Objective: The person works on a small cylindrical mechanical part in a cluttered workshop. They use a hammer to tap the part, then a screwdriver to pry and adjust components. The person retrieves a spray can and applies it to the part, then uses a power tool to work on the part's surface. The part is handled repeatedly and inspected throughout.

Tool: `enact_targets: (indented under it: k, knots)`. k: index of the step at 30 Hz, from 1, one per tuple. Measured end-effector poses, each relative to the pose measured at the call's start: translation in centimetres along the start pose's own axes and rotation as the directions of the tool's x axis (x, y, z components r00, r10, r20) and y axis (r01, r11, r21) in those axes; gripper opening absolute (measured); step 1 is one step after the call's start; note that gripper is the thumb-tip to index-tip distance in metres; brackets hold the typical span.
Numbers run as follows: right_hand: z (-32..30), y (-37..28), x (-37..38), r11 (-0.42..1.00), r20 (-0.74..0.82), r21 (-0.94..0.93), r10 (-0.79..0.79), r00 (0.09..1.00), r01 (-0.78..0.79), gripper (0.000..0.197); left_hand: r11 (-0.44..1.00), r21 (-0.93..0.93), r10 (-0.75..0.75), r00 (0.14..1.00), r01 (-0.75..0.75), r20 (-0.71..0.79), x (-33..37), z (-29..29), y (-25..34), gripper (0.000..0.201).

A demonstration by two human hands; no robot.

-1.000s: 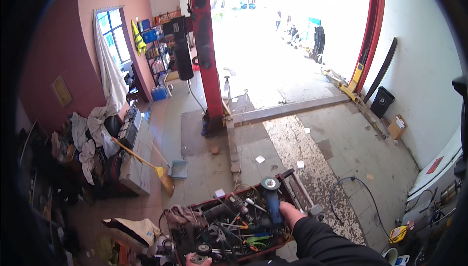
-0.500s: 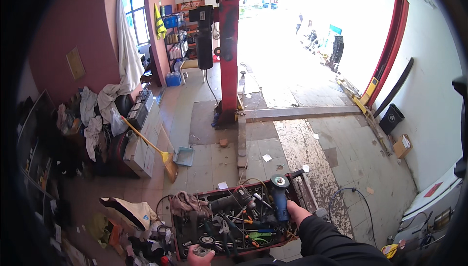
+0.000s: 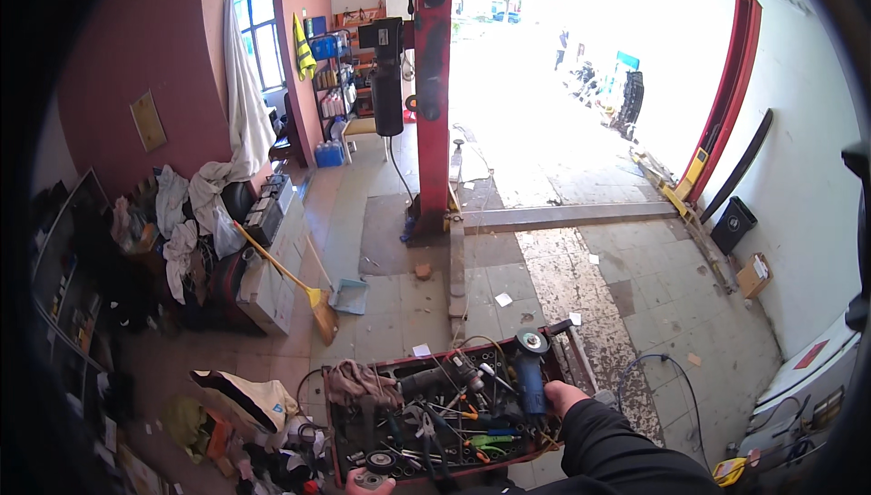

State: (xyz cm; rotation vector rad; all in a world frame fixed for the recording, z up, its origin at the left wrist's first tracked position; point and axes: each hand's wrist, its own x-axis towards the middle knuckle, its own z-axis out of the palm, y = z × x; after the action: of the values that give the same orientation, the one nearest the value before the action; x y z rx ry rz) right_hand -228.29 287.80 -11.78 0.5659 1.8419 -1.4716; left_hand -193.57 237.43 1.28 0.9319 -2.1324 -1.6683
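Note:
A blue angle grinder [image 3: 529, 384] with a pale disc at its far end lies along the right side of the red-rimmed tool tray [image 3: 331, 445]. My right hand [image 3: 564, 397] is closed round its body from the right. At the tray's near left edge, my left hand [image 3: 370, 484] grips a small grey metal part [image 3: 374, 477], cut off by the lower picture edge. Beside that hand is a dark round piece with a light centre [image 3: 381, 462]. Pliers [image 3: 419, 424], a green-handled tool [image 3: 490, 441], several sockets and a brown rag [image 3: 358, 382] fill the tray.
A red lift post [image 3: 432, 96] rises beyond the tray. A yellow broom [image 3: 319, 309] and a blue dustpan [image 3: 349, 296] stand at the left, near a cluttered bench [image 3: 268, 291]. A dark hose [image 3: 694, 404] curves over the floor at right. A cardboard box [image 3: 753, 274] sits by the wall.
The whole view has shifted slightly, so the tray and room appear a little lower and farther right. My left hand sits lower at the picture edge. My right hand stays on the angle grinder.

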Motion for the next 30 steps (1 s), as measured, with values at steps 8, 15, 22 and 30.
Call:
enact_targets:
  k: [8, 15, 22, 30]
  knots:
    - [0.7, -0.5, 1.7, 0.955, -0.042, -0.282, -0.105, 0.994, 0.089, 0.05, 0.987, -0.159, -0.018, 0.999, 0.01, -0.048, -0.3, -0.1, 0.3, 0.065]
    - [3.2, -4.3, -0.2, 0.655, -0.12, -0.755, -0.114, 0.986, -0.016, 0.051, 0.999, 0.04, 0.03, 0.999, -0.032, 0.033, -0.1, -0.5, 2.1, 0.061]
    - [3.8, -5.3, -1.9, 0.518, -0.112, -0.854, -0.083, 0.99, -0.053, 0.052, 0.997, -0.051, -0.048, 0.991, 0.054, 0.124, 1.0, 0.4, 4.1, 0.058]
    - [3.3, -3.7, -0.9, 0.395, -0.081, -0.917, -0.071, 0.994, -0.047, 0.053, 0.998, -0.041, -0.03, 0.988, 0.037, 0.152, 1.7, 0.9, 4.9, 0.057]
